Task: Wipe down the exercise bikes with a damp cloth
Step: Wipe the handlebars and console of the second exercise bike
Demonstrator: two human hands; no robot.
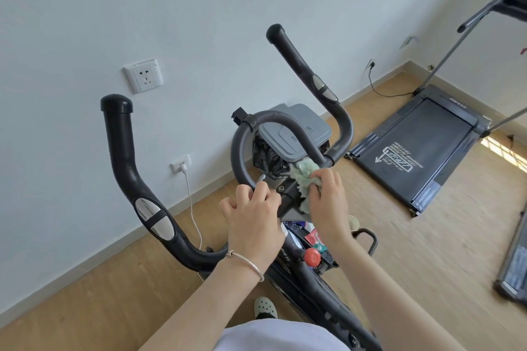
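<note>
Fluffy cloth (pixel 302 177) — right hand (pixel 328 198) gripping, curved handlebar (pixel 123 157)

A pale wall (pixel 199 8) is seen behind, and a white socket (pixel 143 75) is fixed on it. Lower down a second socket (pixel 180 164) is fitted, with a white cable (pixel 191 202) plugged in. The floor (pixel 399 251) is covered with light wood and edged by a pale skirting board (pixel 85 262). A black treadmill (pixel 413 148) is placed at the right, and a patch of sunlight (pixel 504 154) is cast beside it.

Behind the left hand (pixel 252 225) a thin silver bangle (pixel 245 263) circles the wrist; white garment (pixel 273 335), pale perforated clog (pixel 265 307).
</note>
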